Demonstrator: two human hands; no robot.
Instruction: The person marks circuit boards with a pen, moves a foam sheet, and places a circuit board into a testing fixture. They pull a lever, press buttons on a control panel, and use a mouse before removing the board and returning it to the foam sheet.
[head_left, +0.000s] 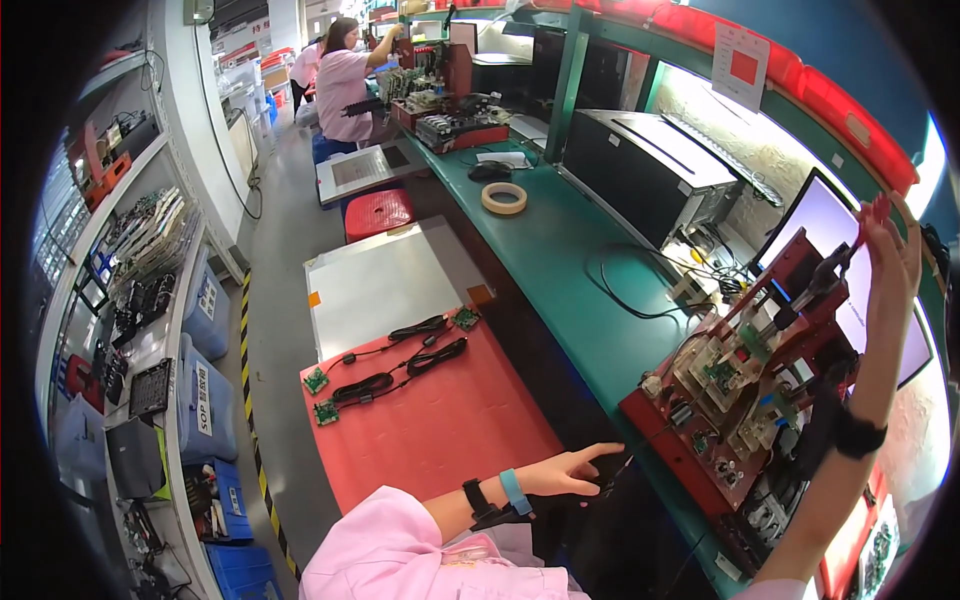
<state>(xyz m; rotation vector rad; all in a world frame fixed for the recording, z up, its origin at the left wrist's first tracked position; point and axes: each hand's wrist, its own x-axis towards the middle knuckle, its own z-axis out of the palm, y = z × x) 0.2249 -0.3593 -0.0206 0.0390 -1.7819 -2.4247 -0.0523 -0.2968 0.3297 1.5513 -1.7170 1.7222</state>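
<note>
Red fixture (pixel 725 400) along bench edge (pixel 560 330) | right hand (pixel 895 248) holding lever (pixel 874 212) | left hand (pixel 568 475) (grip unclear)

Head-worn fisheye view, looking down and forward, near the person's left hand (pixel 568 473) and right hand (pixel 893 250), green workbench (pixel 600 300) to the right, shelves (pixel 130 177) to the left

Grn tabletop (pixel 600 325): tan tape roll (pixel 507 210), blk mouse (pixel 482 172) just behind, blk PC case (pixel 640 172) along R side, red fixture (pixel 680 458) nearer, w/ circuit bds mounted. Pink foam sheet (pixel 450 425), L of it: 3 grn PCBs (pixel 326 412), coiled blk cables (pixel 365 388). Shelf (pixel 155 340), far L: stacked bds (pixel 155 238).
</note>
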